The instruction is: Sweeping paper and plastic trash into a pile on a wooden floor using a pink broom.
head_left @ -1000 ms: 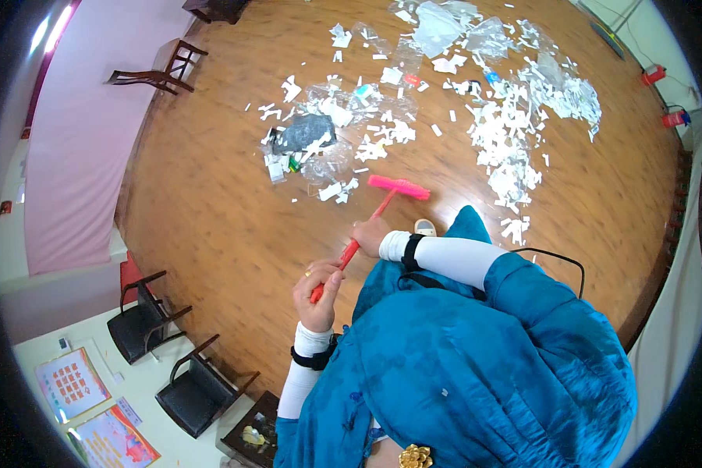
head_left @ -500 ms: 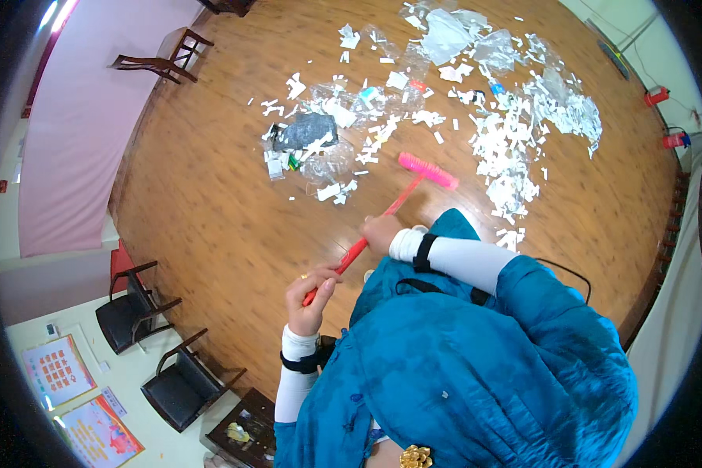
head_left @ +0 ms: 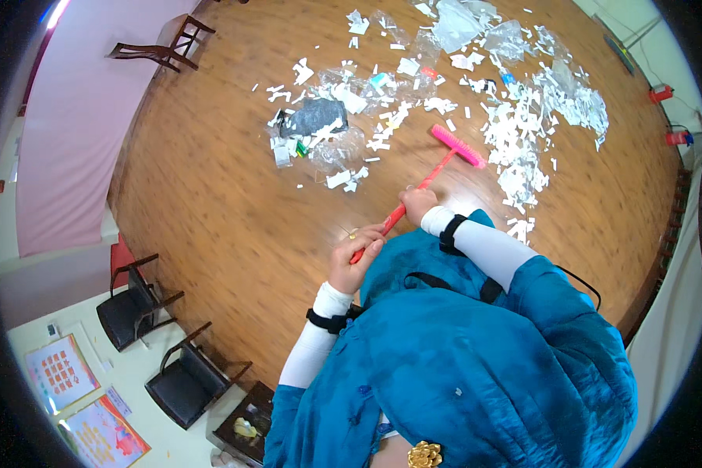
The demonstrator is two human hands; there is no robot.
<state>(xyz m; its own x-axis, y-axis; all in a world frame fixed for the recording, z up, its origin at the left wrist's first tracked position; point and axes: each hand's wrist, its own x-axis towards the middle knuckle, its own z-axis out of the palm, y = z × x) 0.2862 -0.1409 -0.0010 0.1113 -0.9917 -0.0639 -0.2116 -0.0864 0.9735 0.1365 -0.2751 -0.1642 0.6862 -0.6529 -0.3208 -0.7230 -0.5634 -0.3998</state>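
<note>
So on the wall (head_left: 171,446) by the black armchairs (head_left: 186,388) there's a white poster (head_left: 61,374) with rows of red characters, a yellow-pink poster (head_left: 105,435) too blurry to read, and between that and the chairs a lilac sign (head_left: 118,401), print way too tiny.

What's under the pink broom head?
Wood floor shows around the broom head, with white scraps to its right. Anything directly under it is covered, so I can't tell.

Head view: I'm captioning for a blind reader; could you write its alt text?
A person's left hand and right hand grip a red-handled pink broom, the right nearer its head. Ahead, white scraps and clear plastic litter a wooden floor; two black chairs stand at lower left.
</note>
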